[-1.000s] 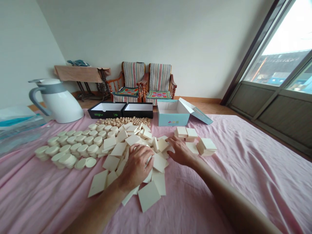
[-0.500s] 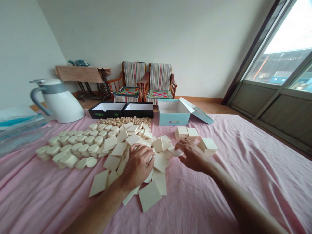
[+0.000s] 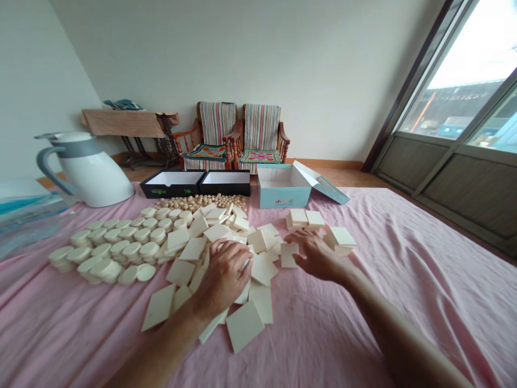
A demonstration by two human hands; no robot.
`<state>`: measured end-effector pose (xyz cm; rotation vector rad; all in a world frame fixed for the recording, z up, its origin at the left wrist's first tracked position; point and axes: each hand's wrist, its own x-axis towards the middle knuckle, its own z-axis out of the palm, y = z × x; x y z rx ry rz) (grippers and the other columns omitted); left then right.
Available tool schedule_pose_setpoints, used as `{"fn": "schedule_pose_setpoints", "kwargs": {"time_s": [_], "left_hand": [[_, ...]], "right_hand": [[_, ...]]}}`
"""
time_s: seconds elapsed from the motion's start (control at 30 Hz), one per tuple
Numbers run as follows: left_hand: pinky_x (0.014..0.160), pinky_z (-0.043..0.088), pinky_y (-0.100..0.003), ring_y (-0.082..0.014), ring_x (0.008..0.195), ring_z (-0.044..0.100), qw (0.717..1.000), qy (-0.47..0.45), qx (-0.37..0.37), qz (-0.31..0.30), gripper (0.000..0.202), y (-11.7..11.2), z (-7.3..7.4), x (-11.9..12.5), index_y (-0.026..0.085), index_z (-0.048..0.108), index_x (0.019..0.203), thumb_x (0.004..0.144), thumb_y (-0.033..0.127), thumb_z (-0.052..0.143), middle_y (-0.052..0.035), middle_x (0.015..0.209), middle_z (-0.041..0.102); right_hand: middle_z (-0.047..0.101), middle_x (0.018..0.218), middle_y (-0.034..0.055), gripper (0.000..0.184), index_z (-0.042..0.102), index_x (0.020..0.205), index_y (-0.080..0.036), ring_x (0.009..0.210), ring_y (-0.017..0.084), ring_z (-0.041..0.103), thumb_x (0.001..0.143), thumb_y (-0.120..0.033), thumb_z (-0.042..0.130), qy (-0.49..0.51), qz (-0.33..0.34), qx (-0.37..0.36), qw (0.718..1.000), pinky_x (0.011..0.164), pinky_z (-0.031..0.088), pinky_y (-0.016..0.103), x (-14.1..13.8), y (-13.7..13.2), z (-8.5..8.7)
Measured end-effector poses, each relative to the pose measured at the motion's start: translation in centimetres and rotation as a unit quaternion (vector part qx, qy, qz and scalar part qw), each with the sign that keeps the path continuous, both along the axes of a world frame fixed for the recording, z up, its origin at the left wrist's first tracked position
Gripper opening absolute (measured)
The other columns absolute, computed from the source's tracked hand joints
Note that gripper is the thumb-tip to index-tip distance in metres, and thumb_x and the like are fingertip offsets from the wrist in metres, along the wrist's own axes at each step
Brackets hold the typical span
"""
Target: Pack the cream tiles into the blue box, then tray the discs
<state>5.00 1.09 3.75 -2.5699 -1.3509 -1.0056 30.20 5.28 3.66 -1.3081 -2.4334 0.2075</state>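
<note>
My right hand (image 3: pixel 315 253) pinches a pale square wooden tile (image 3: pixel 289 255) by its right edge, fingers bent, beside the loose pile. Over the middle of that heap of square tiles (image 3: pixel 238 326), my left hand (image 3: pixel 226 269) is curled, thumb toward the fingers. A bit of pale tile shows between them; the rest of its grip is hidden. Beyond my right hand stand neat stacks of squares (image 3: pixel 306 217), and another square stack (image 3: pixel 341 238) is to its right. Stacked round discs (image 3: pixel 121 242) lie in rows left of the heap.
Small wooden beads (image 3: pixel 197 202) lie behind the heap, before two black boxes (image 3: pixel 226 184). A light blue box (image 3: pixel 283 195) with its lid (image 3: pixel 323 186) leaning on it is farther right. A white jug (image 3: pixel 92 178) and plastic bags (image 3: pixel 32 215) are at left on the pink cloth (image 3: pixel 323 334).
The tile at my right hand has turned from nearly flat to face me more squarely. My left hand stays over the heap. The whole view has shifted slightly.
</note>
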Motion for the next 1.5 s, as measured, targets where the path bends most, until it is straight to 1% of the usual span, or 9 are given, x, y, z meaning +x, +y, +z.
{"fn": "schedule_pose_setpoints", "kwargs": {"time_s": [0.17,0.37,0.5,0.6,0.7,0.83,1.2,1.37,1.5], "left_hand": [[0.098,0.031,-0.044,-0.018,0.092,0.06,1.0,0.0,0.0,0.0,0.012,0.0,-0.1,0.0,0.021,0.064,0.086,0.083,0.015,0.054,-0.0014,0.091,0.067],[0.096,0.032,-0.042,-0.0181,0.09,0.06,1.0,0.004,0.01,0.001,0.013,-0.1,0.0,0.1,0.021,0.064,0.084,0.082,0.014,0.054,-0.0019,0.089,0.067],[0.097,0.031,-0.043,-0.0182,0.09,0.06,1.0,0.0,0.007,-0.003,0.012,0.0,0.0,0.0,0.021,0.064,0.085,0.083,0.015,0.054,-0.0019,0.09,0.067],[0.097,0.031,-0.043,-0.0181,0.091,0.06,1.0,-0.003,-0.002,-0.003,0.012,0.0,0.0,0.0,0.021,0.064,0.085,0.083,0.015,0.054,-0.0016,0.09,0.067],[0.097,0.031,-0.043,-0.0179,0.091,0.06,1.0,-0.005,-0.007,-0.002,0.012,0.0,0.0,0.0,0.021,0.064,0.086,0.083,0.015,0.054,-0.0014,0.091,0.067],[0.098,0.03,-0.043,-0.0183,0.092,0.06,1.0,-0.004,-0.007,-0.002,0.012,0.0,0.0,0.0,0.021,0.064,0.086,0.083,0.015,0.054,-0.0016,0.091,0.067],[0.097,0.03,-0.043,-0.018,0.093,0.059,1.0,-0.004,-0.014,0.002,0.011,-0.2,0.0,0.0,0.021,0.064,0.085,0.083,0.015,0.054,-0.0012,0.09,0.067],[0.098,0.03,-0.043,-0.0174,0.091,0.059,1.0,0.001,-0.016,0.003,0.013,-0.1,0.1,0.1,0.022,0.064,0.085,0.084,0.015,0.053,-0.0008,0.089,0.067],[0.098,0.03,-0.043,-0.0177,0.091,0.059,1.0,0.0,-0.02,0.003,0.013,-0.1,0.1,0.0,0.022,0.064,0.085,0.084,0.015,0.053,-0.0013,0.089,0.067]], "right_hand": [[0.066,0.101,0.0062,0.02,0.059,0.098,-0.02,0.095,0.021,0.058,0.079,-0.017,0.053,0.022,-0.058,0.008,0.998,0.084,0.04,0.035,2.1,0.3,1.9],[0.061,0.106,0.0107,0.033,0.058,0.104,-0.02,0.099,0.027,0.054,0.077,-0.037,0.062,-0.064,-0.02,-0.031,0.997,0.083,0.039,0.04,-0.1,-2.2,0.5],[0.06,0.102,0.0108,0.028,0.057,0.103,-0.018,0.098,0.028,0.053,0.076,-0.026,0.059,-0.093,-0.031,-0.011,0.995,0.084,0.036,0.042,-1.0,-2.4,-0.2],[0.058,0.107,0.0108,0.037,0.055,0.108,-0.018,0.101,0.026,0.051,0.071,-0.018,0.059,-0.066,-0.036,0.008,0.997,0.087,0.036,0.039,0.3,-1.5,0.3],[0.055,0.114,0.0114,0.05,0.049,0.119,-0.018,0.104,0.026,0.049,0.071,-0.02,0.061,-0.045,-0.065,0.03,0.996,0.087,0.036,0.039,2.7,-0.2,1.2],[0.056,0.112,0.0112,0.051,0.054,0.116,-0.019,0.103,0.028,0.049,0.066,-0.02,0.066,-0.097,-0.093,0.02,0.991,0.084,0.036,0.042,4.8,1.2,2.0],[0.058,0.111,0.0105,0.055,0.056,0.117,-0.021,0.103,0.028,0.049,0.064,-0.021,0.07,-0.133,-0.06,-0.009,0.989,0.083,0.035,0.042,4.8,1.5,2.0],[0.062,0.104,0.0095,0.035,0.061,0.108,-0.019,0.097,0.024,0.054,0.073,-0.016,0.06,-0.052,-0.052,0.027,0.997,0.082,0.039,0.036,2.8,2.6,2.1],[0.064,0.104,0.0097,0.037,0.063,0.106,-0.016,0.099,0.021,0.057,0.072,-0.004,0.052,-0.05,0.028,0.013,0.998,0.083,0.042,0.031,-1.2,4.6,1.6]]}}
